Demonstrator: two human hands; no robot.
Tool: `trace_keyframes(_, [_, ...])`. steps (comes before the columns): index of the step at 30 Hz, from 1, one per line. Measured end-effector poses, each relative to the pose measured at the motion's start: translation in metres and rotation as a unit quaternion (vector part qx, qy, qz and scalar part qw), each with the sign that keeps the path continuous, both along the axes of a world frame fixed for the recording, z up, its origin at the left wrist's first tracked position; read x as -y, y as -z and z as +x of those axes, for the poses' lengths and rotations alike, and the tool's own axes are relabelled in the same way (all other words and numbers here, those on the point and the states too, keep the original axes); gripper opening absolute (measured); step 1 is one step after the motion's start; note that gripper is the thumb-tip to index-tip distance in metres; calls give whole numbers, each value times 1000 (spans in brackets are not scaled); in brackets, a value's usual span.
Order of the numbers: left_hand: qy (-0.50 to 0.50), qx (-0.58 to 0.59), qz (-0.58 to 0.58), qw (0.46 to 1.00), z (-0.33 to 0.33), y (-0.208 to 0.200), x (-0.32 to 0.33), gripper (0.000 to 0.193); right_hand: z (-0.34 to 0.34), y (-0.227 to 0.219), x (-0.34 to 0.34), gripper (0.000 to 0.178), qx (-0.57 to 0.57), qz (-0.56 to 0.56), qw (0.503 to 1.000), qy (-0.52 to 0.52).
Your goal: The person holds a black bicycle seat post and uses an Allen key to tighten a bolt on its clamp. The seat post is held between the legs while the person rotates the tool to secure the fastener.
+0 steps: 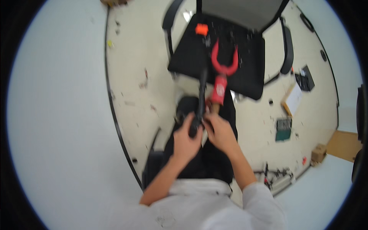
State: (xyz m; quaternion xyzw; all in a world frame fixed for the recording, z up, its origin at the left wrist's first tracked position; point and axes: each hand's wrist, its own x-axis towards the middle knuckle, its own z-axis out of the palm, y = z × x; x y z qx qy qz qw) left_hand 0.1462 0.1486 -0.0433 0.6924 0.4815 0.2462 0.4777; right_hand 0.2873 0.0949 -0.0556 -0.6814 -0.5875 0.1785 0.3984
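Observation:
Fingers curled, my left hand (187, 142) holds the thick lower end of a long black rod (202, 92), which points away from me toward the chair. My right hand (220, 132) is bent in close beside it, its fingertips against the same lower end. Just beyond the right hand lies a red two-pronged fork-shaped piece (220, 86) with a tan lower end. Its prongs rest over the chair seat. Whether the right fingers also touch the tan end is too blurred to tell.
A black office chair (249, 78) faces me, with an orange block (201, 29) and small scraps on its seat. On the floor at right lie a white-topped box (293, 100), a green case (283, 130) and a jumble of black frame parts (274, 175). Walls rise at both sides.

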Motion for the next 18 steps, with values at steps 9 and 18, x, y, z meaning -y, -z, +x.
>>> trace_keyframes(9, [-12, 44, -7, 999, -6, 17, 0, 47, -8, -4, -14, 17, 64, -62, 996, 12])
trace_keyframes(18, [-18, 65, -70, 995, -11, 27, -5, 44, -5, -11, -9, 18, 14, 14, 1000, -8])
